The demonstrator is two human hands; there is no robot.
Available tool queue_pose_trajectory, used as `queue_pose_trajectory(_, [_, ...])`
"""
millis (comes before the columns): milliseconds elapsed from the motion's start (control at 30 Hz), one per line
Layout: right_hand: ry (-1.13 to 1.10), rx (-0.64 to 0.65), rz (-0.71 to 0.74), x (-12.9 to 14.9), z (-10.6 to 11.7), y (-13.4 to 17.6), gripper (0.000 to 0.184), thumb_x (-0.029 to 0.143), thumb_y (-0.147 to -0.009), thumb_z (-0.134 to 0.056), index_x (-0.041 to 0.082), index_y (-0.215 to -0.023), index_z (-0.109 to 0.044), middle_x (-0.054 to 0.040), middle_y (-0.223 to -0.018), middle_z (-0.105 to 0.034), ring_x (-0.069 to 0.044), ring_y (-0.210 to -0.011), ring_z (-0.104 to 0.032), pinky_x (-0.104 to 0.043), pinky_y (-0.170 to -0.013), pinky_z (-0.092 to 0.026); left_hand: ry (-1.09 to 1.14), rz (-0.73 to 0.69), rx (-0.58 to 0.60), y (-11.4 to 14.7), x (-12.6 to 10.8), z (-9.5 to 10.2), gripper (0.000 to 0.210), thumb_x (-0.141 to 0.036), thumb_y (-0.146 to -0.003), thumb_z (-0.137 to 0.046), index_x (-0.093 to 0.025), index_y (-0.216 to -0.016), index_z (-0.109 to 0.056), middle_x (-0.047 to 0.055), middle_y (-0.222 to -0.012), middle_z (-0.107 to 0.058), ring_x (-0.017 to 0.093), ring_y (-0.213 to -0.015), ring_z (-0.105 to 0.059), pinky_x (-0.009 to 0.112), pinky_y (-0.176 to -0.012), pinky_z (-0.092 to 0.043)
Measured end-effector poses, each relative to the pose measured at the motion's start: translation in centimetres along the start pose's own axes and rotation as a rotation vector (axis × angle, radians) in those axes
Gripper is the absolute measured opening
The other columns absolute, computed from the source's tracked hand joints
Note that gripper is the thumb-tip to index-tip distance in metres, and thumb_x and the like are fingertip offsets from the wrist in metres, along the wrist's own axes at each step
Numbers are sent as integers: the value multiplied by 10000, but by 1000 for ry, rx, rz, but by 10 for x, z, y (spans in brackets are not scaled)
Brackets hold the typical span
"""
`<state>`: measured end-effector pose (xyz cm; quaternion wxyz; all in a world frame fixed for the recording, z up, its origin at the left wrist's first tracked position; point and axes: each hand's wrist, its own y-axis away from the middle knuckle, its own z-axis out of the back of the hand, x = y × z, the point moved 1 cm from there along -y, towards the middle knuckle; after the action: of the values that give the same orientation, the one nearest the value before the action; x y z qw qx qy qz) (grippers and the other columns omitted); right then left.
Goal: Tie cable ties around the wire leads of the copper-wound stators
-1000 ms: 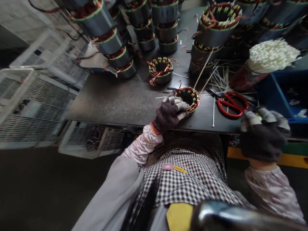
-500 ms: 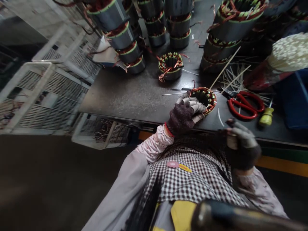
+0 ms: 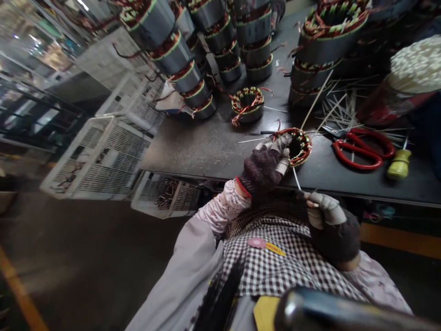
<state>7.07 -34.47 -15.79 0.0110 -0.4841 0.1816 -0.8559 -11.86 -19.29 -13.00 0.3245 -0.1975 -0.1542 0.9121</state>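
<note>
A motor stator (image 3: pixel 303 158) with red-brown windings and pale green slot liners sits near the table's front edge. My left hand (image 3: pixel 263 168), in a dark glove with pale-wrapped fingers, is closed over the stator's left rim. From the stator's front a thin white cord (image 3: pixel 296 178) runs straight down to my right hand (image 3: pixel 329 220). That hand is closed, pinching the cord's lower end between thumb and fingers just off the table edge. The cord's upper end is hidden at the windings.
Red-handled scissors (image 3: pixel 361 149), a yellow screwdriver (image 3: pixel 399 163) and loose white sticks (image 3: pixel 341 108) lie to the right. Another stator (image 3: pixel 247 105) stands behind, with stacked stators (image 3: pixel 203 87) beyond. White plastic crates (image 3: pixel 113 156) stand on the left. A bundle of pale cords (image 3: pixel 416 62) is at far right.
My right hand has moved left, nearer the stator, and the white cord, curved before, is now straight between them. My left hand stays on the stator. The whole view has shifted slightly.
</note>
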Motion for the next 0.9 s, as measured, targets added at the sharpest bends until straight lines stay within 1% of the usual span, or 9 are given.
queue_pose_trajectory(67, [-18,-14,91,6,-6,-15,133,312,-921,-726,328,-964,-850,-81,-989,-886,-292,-938,-861,-453,-840,-737,1,17,-15,-1,-2,1,524,-278,-1065,-621,-168,-1577,-615,133,-1441,-795,307,-1448,-695,500,-1254,-584])
queue_pose_trajectory(133, [-82,-20,120,7,-13,-28,159,303,-925,-724,310,-1002,-864,-90,-1044,-889,-280,-958,-859,-441,-847,-732,94,64,-27,-1,-3,3,493,-287,-1063,-645,-171,-1542,-647,126,-1401,-817,301,-1430,-709,500,-1260,-581])
queue_pose_trajectory(200, [-144,-27,80,6,-18,-40,174,321,-944,-737,307,-1061,-866,-84,-1098,-887,-266,-998,-850,-448,-912,-719,248,124,-42,0,-4,4,420,-268,-1068,-654,-178,-1476,-695,100,-1324,-851,266,-1372,-747,467,-1245,-595])
queue_pose_trajectory(267, [-190,-69,0,4,-20,-49,189,372,-948,-777,300,-1108,-848,-68,-1080,-881,-250,-972,-836,-446,-916,-709,365,149,-49,1,-4,4,314,-238,-1061,-678,-189,-1358,-766,81,-1277,-868,235,-1313,-777,435,-1217,-612])
queue_pose_trajectory(400, [-299,-89,-193,7,-16,-62,285,479,-835,-915,267,-993,-808,-20,-948,-846,-216,-850,-788,-404,-835,-681,360,48,12,0,-2,2,159,-189,-1002,-774,-254,-1120,-860,27,-1149,-894,224,-1245,-801,475,-1240,-589])
queue_pose_trajectory(567, [-168,-48,-177,17,-10,-71,279,492,-874,-875,266,-1031,-829,-43,-1035,-857,-239,-943,-787,-448,-948,-649,369,39,-27,0,-3,3,167,-220,-996,-799,-254,-1145,-866,31,-1118,-895,241,-1247,-796,523,-1234,-576])
queue_pose_trajectory(700, [-73,46,-260,18,-12,-82,333,551,-906,-804,248,-1041,-836,-60,-995,-859,-269,-927,-792,-492,-938,-643,393,62,15,1,-3,4,158,-244,-1008,-783,-242,-1147,-857,45,-1161,-885,275,-1296,-776,569,-1266,-531])
queue_pose_trajectory(767, [-37,82,-199,16,-13,-85,316,540,-938,-765,255,-1057,-832,-62,-1006,-863,-280,-918,-804,-501,-900,-653,430,31,32,2,-1,6,172,-274,-1008,-784,-240,-1163,-850,48,-1180,-880,291,-1321,-762,586,-1281,-505])
queue_pose_trajectory(900, [211,-66,275,15,-11,-86,178,366,-1005,-725,276,-1130,-815,-87,-1106,-862,-286,-1024,-812,-494,-910,-664,529,-38,17,2,3,8,196,-299,-1011,-778,-232,-1180,-849,49,-1162,-882,299,-1319,-753,584,-1299,-463])
